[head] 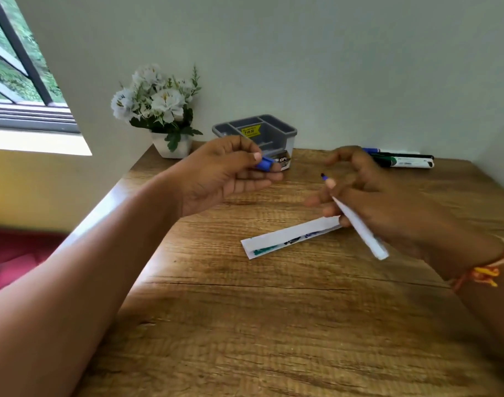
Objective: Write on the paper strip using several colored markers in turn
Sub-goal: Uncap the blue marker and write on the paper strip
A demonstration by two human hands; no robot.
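Above the wooden desk (273,325), the left hand (225,173) pinches a blue marker cap (264,163). The right hand (388,204) grips an uncapped white marker (356,222), tip up, over the paper strip (288,237).

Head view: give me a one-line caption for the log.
Left hand holds blue cap, right hand holds uncapped marker above the marked paper strip.

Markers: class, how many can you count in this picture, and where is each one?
3: one uncapped in the right hand, marker; two lying at the table's far right, blue and black. The hand may hide more.
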